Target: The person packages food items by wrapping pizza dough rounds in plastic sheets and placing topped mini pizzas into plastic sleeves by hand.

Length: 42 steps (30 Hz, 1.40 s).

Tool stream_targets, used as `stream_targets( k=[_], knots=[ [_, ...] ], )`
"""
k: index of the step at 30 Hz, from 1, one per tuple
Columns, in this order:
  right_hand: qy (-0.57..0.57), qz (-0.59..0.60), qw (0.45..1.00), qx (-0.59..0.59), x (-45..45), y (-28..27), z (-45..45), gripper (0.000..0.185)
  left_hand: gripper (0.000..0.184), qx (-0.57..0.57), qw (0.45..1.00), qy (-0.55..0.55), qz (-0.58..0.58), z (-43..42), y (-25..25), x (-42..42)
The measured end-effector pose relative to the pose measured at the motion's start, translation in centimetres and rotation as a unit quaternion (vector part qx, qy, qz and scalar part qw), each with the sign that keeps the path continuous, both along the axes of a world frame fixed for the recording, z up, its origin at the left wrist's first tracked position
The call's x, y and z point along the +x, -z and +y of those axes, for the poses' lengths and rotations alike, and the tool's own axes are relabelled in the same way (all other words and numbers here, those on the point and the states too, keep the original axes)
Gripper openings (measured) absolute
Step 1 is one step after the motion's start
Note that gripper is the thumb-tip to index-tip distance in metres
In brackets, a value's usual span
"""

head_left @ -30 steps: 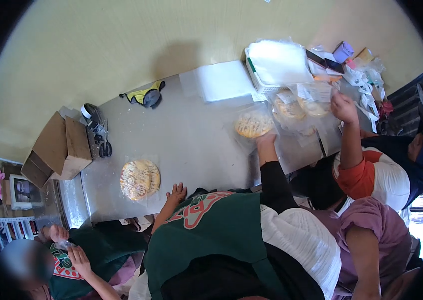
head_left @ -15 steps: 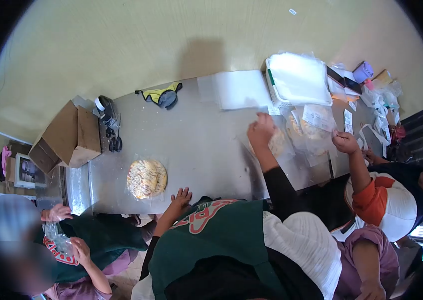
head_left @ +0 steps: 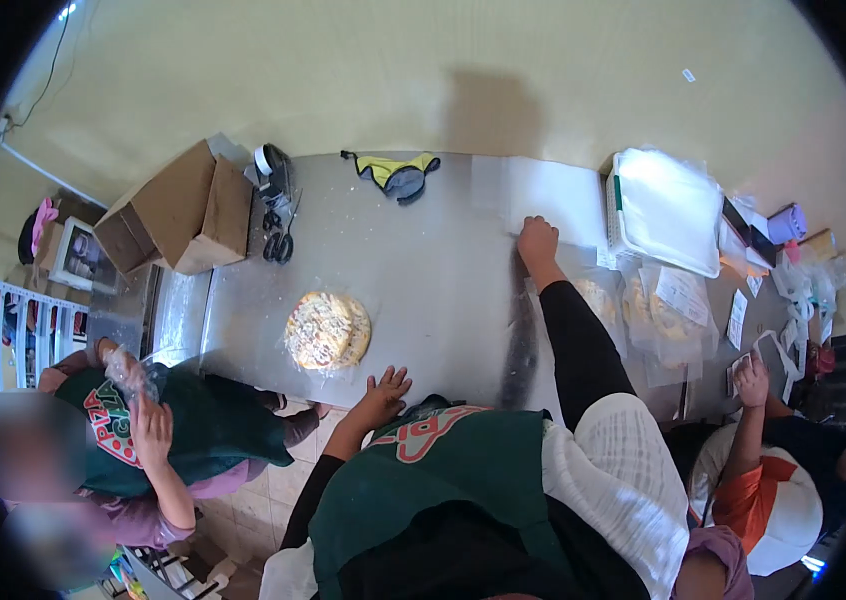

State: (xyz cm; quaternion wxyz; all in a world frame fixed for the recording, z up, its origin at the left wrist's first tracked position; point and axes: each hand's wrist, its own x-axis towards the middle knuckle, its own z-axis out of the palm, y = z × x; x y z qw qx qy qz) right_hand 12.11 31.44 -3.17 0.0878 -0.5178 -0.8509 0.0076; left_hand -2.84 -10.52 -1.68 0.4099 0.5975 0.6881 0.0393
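Observation:
My left hand (head_left: 381, 397) rests on the near edge of the metal table with its fingers spread and nothing in it. Just beyond it lie pizzas (head_left: 327, 331), apparently stacked, with pale streaked topping and clear plastic around them. My right hand (head_left: 539, 243) is at the near-left edge of a stack of thin white sheets (head_left: 548, 193). Its fingers are curled together, and I cannot make out what is between them. Right of that forearm are more plastic-wrapped pizzas (head_left: 668, 310), with a printed label (head_left: 681, 293) lying on top.
A white basket (head_left: 665, 215) stands at the back right, near phones and plastic bags. At the back are a yellow-grey cloth item (head_left: 399, 176), scissors (head_left: 279, 243) and a cardboard box (head_left: 181, 212). Co-workers stand left and right; the left one (head_left: 148, 430) handles clear plastic.
My right hand has gone from above the wrapped pizzas to the white sheets, its fingers now curled. My left hand stays on the table edge. The camera view has shifted left.

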Motion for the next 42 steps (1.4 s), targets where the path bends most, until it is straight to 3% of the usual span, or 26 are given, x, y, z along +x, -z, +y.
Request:
stream_targets(
  k=[2,5,8,12,16,18,19,22,23,24,26,28,29,32,33,34,36,40,42],
  knots=[
    [0.043,0.042,0.998,-0.024,-0.1,-0.6,0.6,0.016,0.056,-0.006,1.0,-0.006,-0.015,0.0,-0.1,0.0],
    [-0.017,0.119,0.992,-0.038,0.4,-1.3,0.5,0.018,0.057,-0.004,0.999,-0.006,-0.035,0.0,0.1,-0.3],
    [-0.084,0.045,0.99,0.104,1.6,1.0,-1.8,0.02,0.058,-0.014,0.999,0.008,-0.03,-0.2,1.3,-0.8],
    [-0.047,0.024,0.998,-0.038,1.6,1.7,-2.1,0.017,0.059,-0.015,1.0,0.023,0.006,-0.4,6.0,-1.4],
    [-0.016,0.113,0.993,-0.018,1.3,-3.1,-3.5,0.009,0.057,-0.012,0.999,0.026,0.023,-0.5,7.5,-1.7],
    [-0.066,0.183,0.98,0.034,1.3,-6.7,-5.2,0.008,0.058,0.013,0.994,-0.014,-0.107,-0.1,4.3,-2.7],
    [-0.101,0.229,0.968,-0.02,1.3,-7.9,-6.4,0.011,0.059,0.024,0.984,-0.035,-0.172,0.3,1.9,-3.2],
    [-0.285,0.215,0.892,-0.276,2.6,-13.9,-12.0,0.017,0.073,-0.018,0.962,-0.187,-0.196,3.3,-3.5,-3.1],
    [-0.36,0.2,0.844,-0.344,2.9,-16.0,-13.8,0.019,0.081,0.1,0.955,-0.21,-0.185,3.7,-4.7,-2.3],
    [-0.397,0.257,0.785,-0.4,3.3,-18.0,-15.3,0.019,0.088,0.214,0.934,-0.233,-0.168,3.9,-5.4,-1.5],
    [-0.4,0.374,0.662,-0.512,4.1,-19.3,-17.6,0.02,0.096,0.293,0.942,-0.141,-0.084,4.6,-5.7,-1.7],
    [-0.325,0.488,0.544,-0.6,4.7,-19.2,-18.5,0.021,0.084,0.226,0.909,-0.169,-0.307,5.4,-9.9,-0.9],
    [-0.29,0.53,0.518,-0.605,4.8,-18.7,-18.6,0.019,0.079,0.192,0.872,-0.177,-0.414,5.5,-11.3,-0.4],
    [-0.192,0.635,0.451,-0.597,4.8,-17.2,-18.1,0.014,0.055,0.075,0.834,-0.252,-0.484,4.9,-10.3,-0.1],
    [-0.167,0.657,0.437,-0.591,4.9,-16.4,-17.7,0.014,0.036,0.094,0.814,-0.278,-0.501,4.5,-10.3,0.1],
    [-0.141,0.679,0.423,-0.583,4.8,-16.0,-17.4,0.013,0.034,0.115,0.784,-0.29,-0.537,4.1,-9.7,-0.2],
    [-0.113,0.673,0.437,-0.586,4.8,-15.5,-17.1,0.013,0.029,0.155,0.718,-0.31,-0.604,3.3,-8.2,-1.0],
    [-0.101,0.645,0.483,-0.583,2.3,-14.9,-16.9,0.012,0.014,0.182,0.747,-0.356,-0.53,2.3,-9.9,-3.1],
    [-0.042,0.654,0.508,-0.559,-0.4,-14.5,-17.4,0.011,0.009,0.222,0.771,-0.374,-0.465,2.2,-11.8,-4.9]
  ],
)
